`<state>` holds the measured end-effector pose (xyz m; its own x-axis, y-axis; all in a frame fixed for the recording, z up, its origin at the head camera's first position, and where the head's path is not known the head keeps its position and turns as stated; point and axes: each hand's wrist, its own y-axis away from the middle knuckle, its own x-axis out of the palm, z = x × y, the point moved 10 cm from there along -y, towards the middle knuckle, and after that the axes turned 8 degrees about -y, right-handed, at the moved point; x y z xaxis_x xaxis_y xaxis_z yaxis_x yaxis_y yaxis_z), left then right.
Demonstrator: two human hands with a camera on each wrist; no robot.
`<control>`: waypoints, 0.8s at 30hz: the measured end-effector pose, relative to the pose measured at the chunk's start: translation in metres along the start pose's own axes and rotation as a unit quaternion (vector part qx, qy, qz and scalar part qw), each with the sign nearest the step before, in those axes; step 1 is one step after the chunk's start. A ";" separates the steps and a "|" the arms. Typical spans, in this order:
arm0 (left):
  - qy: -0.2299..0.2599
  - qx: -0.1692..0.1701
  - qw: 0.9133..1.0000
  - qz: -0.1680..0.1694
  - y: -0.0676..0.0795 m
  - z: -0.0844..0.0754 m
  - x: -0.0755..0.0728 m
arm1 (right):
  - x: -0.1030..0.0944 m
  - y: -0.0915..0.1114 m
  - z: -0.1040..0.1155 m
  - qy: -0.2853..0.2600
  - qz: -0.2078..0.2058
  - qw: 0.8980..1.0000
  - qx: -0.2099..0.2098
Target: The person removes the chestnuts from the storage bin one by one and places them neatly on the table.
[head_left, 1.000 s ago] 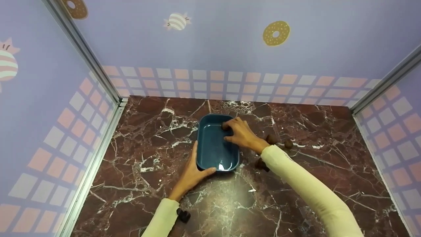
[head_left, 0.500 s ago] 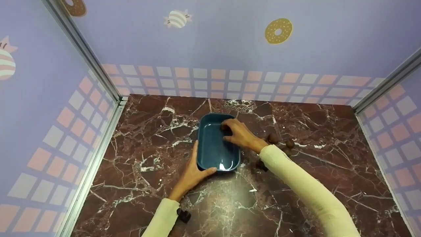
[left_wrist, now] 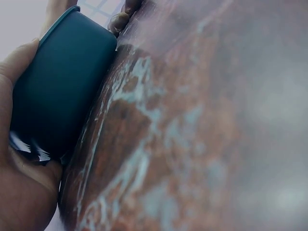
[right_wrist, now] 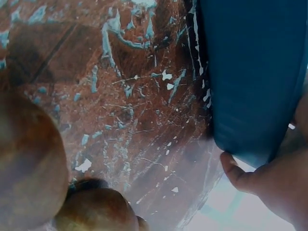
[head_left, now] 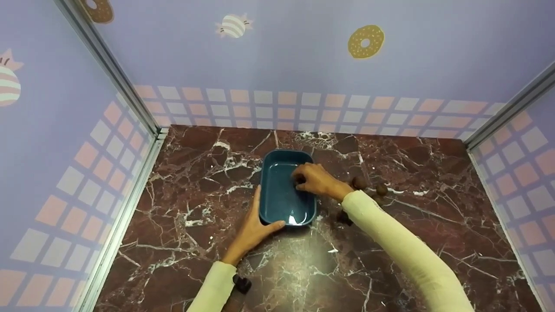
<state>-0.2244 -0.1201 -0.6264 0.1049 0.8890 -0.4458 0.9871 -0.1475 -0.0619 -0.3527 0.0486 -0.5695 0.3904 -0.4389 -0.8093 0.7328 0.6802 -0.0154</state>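
Observation:
A deep blue-green rectangular baking dish rests on the marble surface. My left hand grips its near left corner, thumb on the near rim and fingers along the left side. The left wrist view shows that hand against the dish's outer wall. My right hand reaches over the right rim into the dish, fingers curled round a dark brown ball, mostly hidden by the fingers. Large in the right wrist view are brown balls lying right of the dish, under the right forearm.
Another brown ball lies beside those, and a further one sits partly behind the sleeve. Purple patterned walls enclose the marble surface at the back and both sides.
My right hand has moved from the dish's far right part a little nearer, its fingers more curled. The left hand and the dish stay in place.

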 end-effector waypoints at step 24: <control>0.030 0.003 1.000 0.000 0.000 -0.001 0.000 | -0.025 0.022 0.027 0.025 -0.077 0.997 -0.011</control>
<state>-0.2246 -0.1191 -0.6256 0.1125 0.9136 -0.3907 0.9863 -0.1503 -0.0674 -0.3314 0.0589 -0.5335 0.2457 -0.5086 -0.8252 0.7689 0.6207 -0.1536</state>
